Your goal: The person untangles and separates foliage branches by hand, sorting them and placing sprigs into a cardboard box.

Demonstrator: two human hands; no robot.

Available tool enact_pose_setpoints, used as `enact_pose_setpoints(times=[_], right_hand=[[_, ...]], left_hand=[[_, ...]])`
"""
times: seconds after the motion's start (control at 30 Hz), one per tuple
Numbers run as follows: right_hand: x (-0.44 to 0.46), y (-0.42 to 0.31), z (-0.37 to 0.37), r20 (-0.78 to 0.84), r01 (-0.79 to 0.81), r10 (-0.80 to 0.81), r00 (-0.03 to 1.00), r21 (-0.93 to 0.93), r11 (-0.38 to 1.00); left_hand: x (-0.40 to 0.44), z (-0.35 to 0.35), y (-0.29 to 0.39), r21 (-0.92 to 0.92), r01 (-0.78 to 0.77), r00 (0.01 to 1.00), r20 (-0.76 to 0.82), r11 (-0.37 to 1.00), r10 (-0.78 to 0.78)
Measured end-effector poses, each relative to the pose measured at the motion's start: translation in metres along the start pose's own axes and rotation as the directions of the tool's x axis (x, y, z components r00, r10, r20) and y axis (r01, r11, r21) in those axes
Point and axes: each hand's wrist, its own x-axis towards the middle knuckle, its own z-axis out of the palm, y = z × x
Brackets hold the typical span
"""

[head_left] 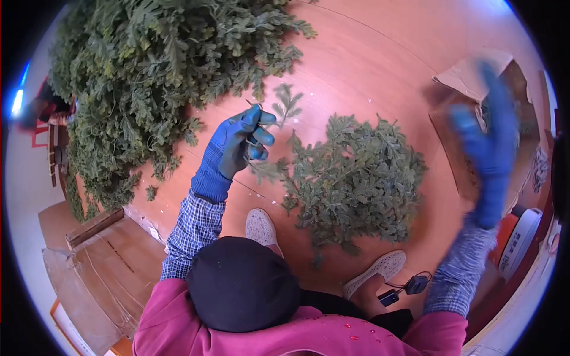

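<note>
My left hand, in a blue work glove, is closed around thin stems of green artificial fir sprigs. One sprig sticks out beyond the fingertips, and another hangs below the palm. Off to the right, my right hand, gloved the same way, is smeared by motion; its thumb and fingers are spread apart with nothing seen between them. It passes over an open cardboard box. Between my hands, a smaller heap of fir sprigs lies on the floor, just right of my left hand.
A large mound of the same greenery fills the upper left. Flattened cardboard lies at lower left. A black adapter with a cable is by my right foot. A white and red object stands at right. Another person shows at far left.
</note>
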Motion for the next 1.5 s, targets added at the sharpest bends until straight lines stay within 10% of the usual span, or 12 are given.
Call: enact_pose_setpoints(times=[0.13, 0.17, 0.23, 0.5, 0.57, 0.7, 0.8, 0.87, 1.03, 1.1, 1.3, 1.5], right_hand=[[0.008, -0.095, 0.129, 0.267, -0.015, -0.270, 0.925, 0.736, 0.677], [0.002, -0.115, 0.164, 0.394, -0.337, -0.387, 0.834, 0.918, 0.211], [-0.021, -0.138, 0.215, 0.517, -0.644, -0.481, 0.708, 0.752, -0.139], [-0.056, -0.181, 0.207, 0.952, -0.904, -0.153, 0.264, 0.299, 0.306], [-0.079, -0.170, 0.173, 0.568, -0.236, -0.213, 0.795, 0.613, 0.754], [-0.053, -0.110, 0.097, 0.333, -0.046, -0.060, 0.941, 0.301, 0.952], [-0.052, -0.058, 0.098, 0.228, -0.137, 0.100, 0.969, 0.152, 0.979], [-0.071, -0.026, 0.102, 0.262, -0.057, 0.036, 0.965, 0.073, 0.996], [-0.086, 0.026, 0.102, 0.555, -0.588, 0.431, 0.711, 0.135, 0.797], [-0.080, 0.021, 0.101, 0.541, -0.134, 0.164, 0.825, -0.095, 0.986], [-0.101, 0.035, 0.090, 0.476, -0.398, 0.159, 0.865, 0.459, 0.794], [-0.200, 0.057, 0.109, 0.358, -0.333, 0.211, 0.910, 0.327, 0.884]], left_hand=[[-0.002, 0.038, 0.004, 0.120, 0.057, 0.988, 0.137, 0.991, -0.073], [-0.003, 0.039, 0.004, 0.124, 0.057, 0.989, 0.132, 0.991, -0.074], [-0.002, 0.042, 0.000, 0.168, -0.126, 0.989, -0.054, 0.978, 0.136], [-0.007, -0.030, -0.050, -0.102, -0.269, 0.900, -0.381, 0.958, 0.212], [-0.019, -0.100, -0.059, -0.567, -0.350, 0.893, -0.442, 0.746, 0.083], [-0.109, -0.129, -0.050, 0.086, -0.277, 0.854, -0.435, 0.957, 0.286], [-0.207, -0.126, -0.086, 0.278, 0.143, 0.841, -0.539, 0.950, 0.031], [-0.278, -0.139, -0.122, 0.653, 0.357, 0.847, -0.527, 0.668, 0.063], [-0.397, -0.194, -0.171, 0.675, 0.716, 0.698, -0.690, 0.178, -0.194], [-0.420, -0.209, -0.178, 0.659, 0.749, 0.654, -0.718, 0.068, -0.240], [-0.424, -0.238, -0.175, 0.682, 0.717, 0.614, -0.717, -0.146, -0.330], [-0.291, -0.190, -0.113, 0.812, 0.398, 0.728, -0.563, -0.427, -0.392]])
